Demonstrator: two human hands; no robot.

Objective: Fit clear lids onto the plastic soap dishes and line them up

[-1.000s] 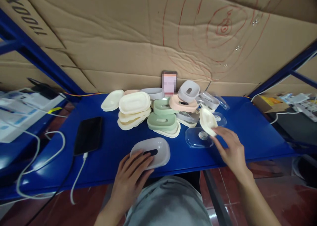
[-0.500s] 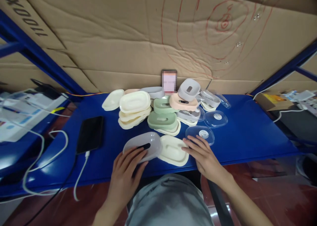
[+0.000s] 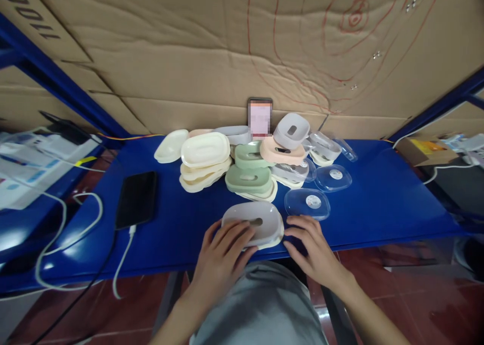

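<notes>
A grey oval tray (image 3: 254, 220) with a slot in its middle sits on top of a cream oval base (image 3: 273, 242) near the front edge of the blue table (image 3: 378, 204). My left hand (image 3: 223, 254) rests on the grey tray's near left side, fingers spread over it. My right hand (image 3: 313, 246) lies flat on the table at the tray's right end, fingertips touching it. A clear lid (image 3: 307, 203) with a round sticker lies just beyond my right hand.
Behind stand piles of cream (image 3: 204, 161), green (image 3: 248, 176), pink (image 3: 282, 153) and grey (image 3: 290, 129) trays, plus more clear lids (image 3: 333, 177). A black phone (image 3: 136, 198) on a white cable lies left. Another phone (image 3: 259, 118) leans on the cardboard wall (image 3: 212, 57).
My right hand brought a cream base from the pile to the table front. My left hand then slid the grey tray right and set it on top of that base.
</notes>
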